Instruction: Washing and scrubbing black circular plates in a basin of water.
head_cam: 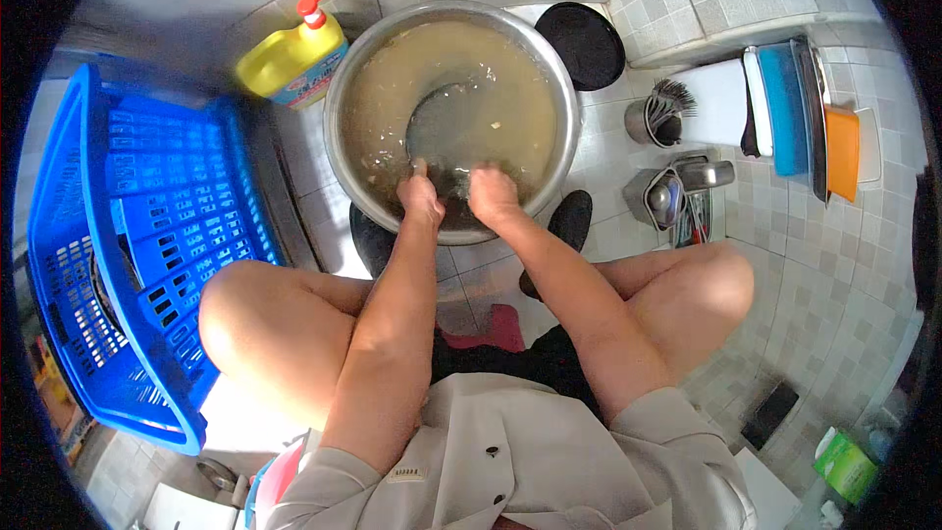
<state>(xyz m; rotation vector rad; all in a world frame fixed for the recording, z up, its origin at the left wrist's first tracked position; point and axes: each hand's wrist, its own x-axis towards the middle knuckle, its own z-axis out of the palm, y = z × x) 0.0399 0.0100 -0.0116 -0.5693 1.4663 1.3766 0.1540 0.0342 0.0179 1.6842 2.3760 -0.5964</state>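
A large metal basin (338,184) of cloudy brownish water stands on the floor before me, with foam and small scraps floating in it. My left hand (422,197) is at the near side of the basin, its thumb over the edge of a dark round dish or pan (423,114) that lies mostly under the water. Close to its right, my right hand (493,193) is curled at the water's surface over the dish's near part. The murk hides its fingertips, so whatever it may hold does not show.
A yellow pump bottle (294,62) stands left of the basin, near a blue plastic basket (184,191). Rightward are a black round tray or lid (580,46), a metal cup of forks (647,124), metal containers (647,195) and upright boards or trays (781,110). My shoe (570,221) is beside the basin.
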